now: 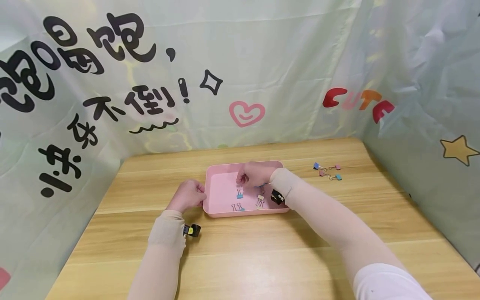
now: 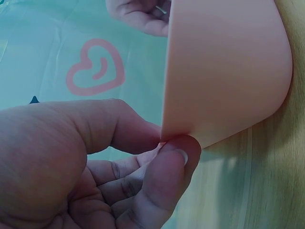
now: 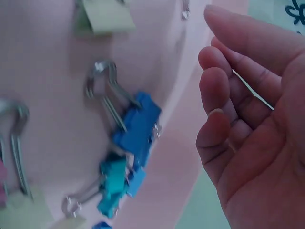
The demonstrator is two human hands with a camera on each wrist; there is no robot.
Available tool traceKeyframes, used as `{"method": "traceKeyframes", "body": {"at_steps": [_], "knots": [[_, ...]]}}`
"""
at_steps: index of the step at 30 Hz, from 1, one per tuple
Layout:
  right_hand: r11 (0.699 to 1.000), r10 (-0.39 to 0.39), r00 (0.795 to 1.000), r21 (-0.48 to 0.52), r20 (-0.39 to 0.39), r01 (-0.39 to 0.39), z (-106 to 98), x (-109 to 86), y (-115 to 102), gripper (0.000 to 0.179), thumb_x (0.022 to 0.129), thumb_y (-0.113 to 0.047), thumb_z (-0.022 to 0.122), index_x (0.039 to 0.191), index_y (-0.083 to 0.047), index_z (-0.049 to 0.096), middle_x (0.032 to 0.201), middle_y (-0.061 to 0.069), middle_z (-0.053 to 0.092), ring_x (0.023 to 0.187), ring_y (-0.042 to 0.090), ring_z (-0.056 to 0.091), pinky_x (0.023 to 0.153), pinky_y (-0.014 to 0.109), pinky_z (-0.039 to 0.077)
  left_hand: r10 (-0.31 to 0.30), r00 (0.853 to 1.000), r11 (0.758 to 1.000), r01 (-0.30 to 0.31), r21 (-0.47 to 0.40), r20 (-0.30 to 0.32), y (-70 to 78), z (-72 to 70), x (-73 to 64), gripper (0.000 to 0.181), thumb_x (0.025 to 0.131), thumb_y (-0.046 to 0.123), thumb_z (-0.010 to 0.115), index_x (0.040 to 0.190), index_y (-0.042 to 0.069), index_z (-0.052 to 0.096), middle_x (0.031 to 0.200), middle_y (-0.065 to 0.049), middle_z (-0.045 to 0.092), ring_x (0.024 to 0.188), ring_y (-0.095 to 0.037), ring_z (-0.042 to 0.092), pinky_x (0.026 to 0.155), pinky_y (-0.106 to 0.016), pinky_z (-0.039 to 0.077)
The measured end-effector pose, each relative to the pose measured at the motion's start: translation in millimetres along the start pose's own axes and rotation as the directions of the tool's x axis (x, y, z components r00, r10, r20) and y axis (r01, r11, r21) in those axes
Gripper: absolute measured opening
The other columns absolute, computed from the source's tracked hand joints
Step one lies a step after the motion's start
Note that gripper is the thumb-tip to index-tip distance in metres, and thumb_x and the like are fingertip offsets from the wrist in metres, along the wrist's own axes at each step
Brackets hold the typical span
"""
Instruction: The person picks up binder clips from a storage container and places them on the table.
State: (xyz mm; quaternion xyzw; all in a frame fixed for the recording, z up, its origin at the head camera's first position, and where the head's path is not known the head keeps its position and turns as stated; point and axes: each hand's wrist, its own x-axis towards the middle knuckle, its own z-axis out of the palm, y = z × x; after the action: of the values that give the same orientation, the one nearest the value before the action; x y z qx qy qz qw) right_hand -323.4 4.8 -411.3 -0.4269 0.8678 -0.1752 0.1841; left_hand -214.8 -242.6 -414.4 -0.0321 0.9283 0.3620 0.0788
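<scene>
A shallow pink tray (image 1: 221, 212) lies on the wooden table, with several binder clips inside. My left hand (image 1: 186, 195) pinches the tray's left rim between thumb and finger, as the left wrist view shows close up. Over the tray, my right hand (image 1: 256, 174) points its loosely bent fingers down just above a light-blue binder clip (image 1: 240, 194). In the right wrist view no clip shows between the fingers (image 3: 214, 86). A blue binder clip (image 3: 138, 121) and a teal binder clip (image 3: 113, 179) lie near that hand. A pale binder clip (image 1: 260, 198) sits in the tray's right half.
Several loose binder clips (image 1: 324, 174) in blue, pink and teal lie on the table (image 1: 240, 258) right of the tray. Printed cloth (image 1: 285, 75) hangs behind the table and along its sides. Each wrist carries a small black camera (image 1: 193, 230).
</scene>
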Motion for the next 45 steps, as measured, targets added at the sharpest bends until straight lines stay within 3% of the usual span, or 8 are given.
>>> {"method": "traceKeyframes", "body": {"at_steps": [5,10,20,35,45], "knots": [[0.999,-0.022,0.999,-0.043,0.031,0.023,11.6,3.8,-3.9,0.023,0.08,-0.006,0.071,0.098,-0.019,0.074,0.088,-0.012,0.067,0.077,0.004,0.055,0.071,0.018,0.046,0.007,1.0,1.0,-0.007,0.004,-0.002,1.0,0.0,0.6,0.01,0.08,0.001,0.062,0.089,0.0,0.063,0.069,-0.008,0.063,0.059,-0.016,0.061,0.057,-0.027,0.049],[1.0,-0.016,0.998,-0.017,0.057,0.017,21.2,8.1,-11.2,0.022,0.077,-0.01,0.08,0.096,-0.017,0.073,0.086,-0.009,0.067,0.08,0.005,0.056,0.077,0.018,0.047,0.007,1.0,1.0,-0.007,0.0,0.001,1.8,-0.6,0.3,0.01,0.08,0.001,0.061,0.089,0.0,0.063,0.07,-0.008,0.063,0.061,-0.018,0.061,0.058,-0.027,0.05],[0.996,-0.082,0.995,-0.033,0.06,0.084,28.1,17.2,-20.0,0.016,0.076,-0.013,0.081,0.088,-0.018,0.074,0.079,-0.009,0.066,0.074,0.003,0.055,0.073,0.019,0.047,-0.013,1.0,1.0,0.013,-0.009,-0.001,1.6,0.1,-0.3,0.01,0.08,0.001,0.061,0.09,0.0,0.063,0.073,-0.008,0.063,0.06,-0.016,0.062,0.058,-0.027,0.051],[0.997,-0.072,0.996,-0.008,0.052,0.072,26.5,16.7,-17.3,0.013,0.077,-0.013,0.08,0.086,-0.017,0.072,0.074,-0.01,0.063,0.07,0.004,0.055,0.068,0.019,0.047,-0.005,1.0,1.0,0.005,-0.015,-0.004,2.5,0.6,-0.2,0.01,0.079,0.0,0.061,0.089,-0.001,0.063,0.072,-0.008,0.064,0.059,-0.016,0.061,0.058,-0.027,0.051],[0.997,-0.027,0.999,0.072,-0.022,0.029,3.3,2.2,-1.1,0.007,0.086,-0.013,0.072,0.092,-0.016,0.073,0.082,-0.008,0.066,0.072,0.008,0.055,0.068,0.023,0.049,0.002,1.0,1.0,-0.002,-0.01,-0.004,-1.4,0.3,1.6,0.011,0.079,0.0,0.061,0.089,-0.001,0.063,0.072,-0.008,0.064,0.059,-0.017,0.061,0.058,-0.028,0.05]]}}
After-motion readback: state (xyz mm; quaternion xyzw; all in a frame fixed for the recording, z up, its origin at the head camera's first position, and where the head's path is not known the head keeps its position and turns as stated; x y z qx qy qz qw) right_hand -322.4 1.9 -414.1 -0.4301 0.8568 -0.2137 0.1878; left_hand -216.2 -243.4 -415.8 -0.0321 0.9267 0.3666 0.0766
